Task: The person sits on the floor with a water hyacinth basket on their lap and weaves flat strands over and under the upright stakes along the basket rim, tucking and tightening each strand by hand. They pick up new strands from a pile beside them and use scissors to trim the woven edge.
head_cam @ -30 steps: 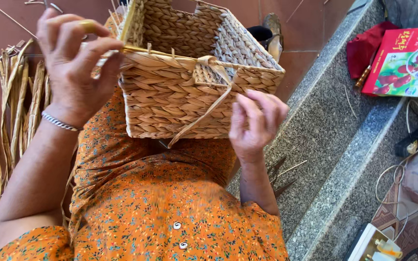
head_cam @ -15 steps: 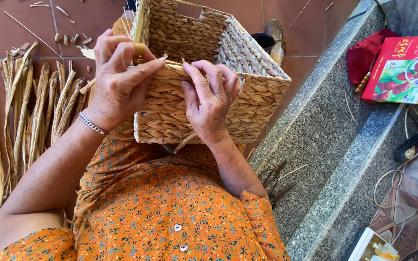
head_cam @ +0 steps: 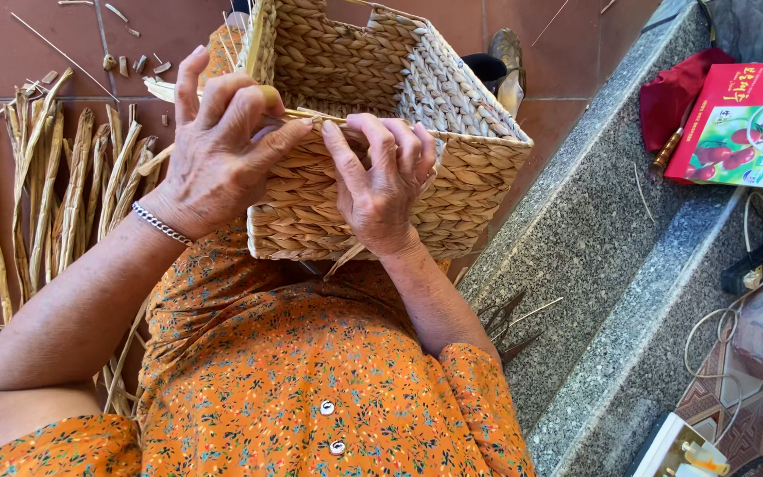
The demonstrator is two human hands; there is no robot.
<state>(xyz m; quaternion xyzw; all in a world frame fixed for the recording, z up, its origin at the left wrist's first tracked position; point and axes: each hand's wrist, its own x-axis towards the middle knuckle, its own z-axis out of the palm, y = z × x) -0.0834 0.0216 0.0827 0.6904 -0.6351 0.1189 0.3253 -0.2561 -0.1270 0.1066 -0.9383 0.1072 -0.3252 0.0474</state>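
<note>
We have both hands pinched on the near rim of a rectangular woven straw basket (head_cam: 373,168) that rests on our lap.

Our left hand (head_cam: 218,150) grips the rim with thumb and fingers closed on a pale flat strand (head_cam: 311,115) lying along the edge, and our right hand (head_cam: 381,181) clamps the same rim just beside it, fingertips nearly touching. Dried tan reed strips (head_cam: 46,203) lie on the red tiled floor to the left. A red printed cardboard box (head_cam: 739,124) sits on the grey granite step (head_cam: 593,256) to the right.
</note>
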